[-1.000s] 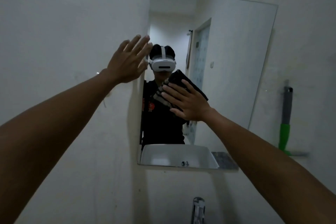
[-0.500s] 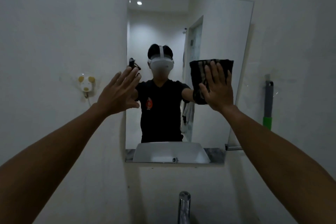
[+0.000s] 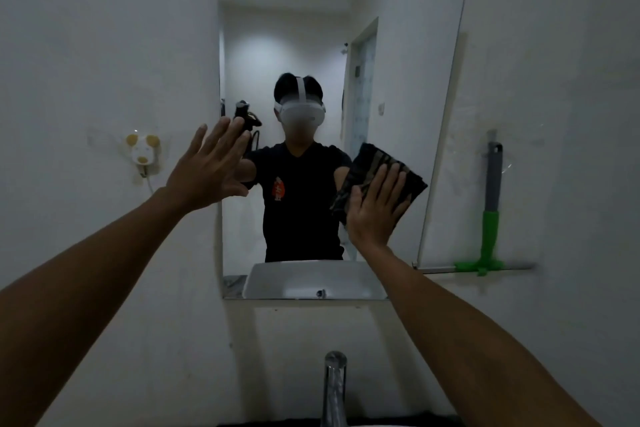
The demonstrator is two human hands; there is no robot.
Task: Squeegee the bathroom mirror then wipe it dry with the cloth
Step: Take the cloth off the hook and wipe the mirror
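Cloth (image 3: 412, 182) pressed on mirror (image 3: 398, 62) under straight-fingered right hand (image 3: 375, 210); left hand (image 3: 207, 170) fingers (image 3: 221, 137) splayed.

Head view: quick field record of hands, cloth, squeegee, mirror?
left hand: fingers straight and spread, at the left edge of the mirror; contact unclear
right hand: flat, pressing the cloth on the mirror, lower right
cloth: dark, striped
squeegee: on the wall right of the mirror, handle up, untouched
stage: cloth wipe

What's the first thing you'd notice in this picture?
The right hand presses a dark cloth flat on the mirror, and the left hand is spread open at the mirror's left edge. A green squeegee is on the wall to its right.
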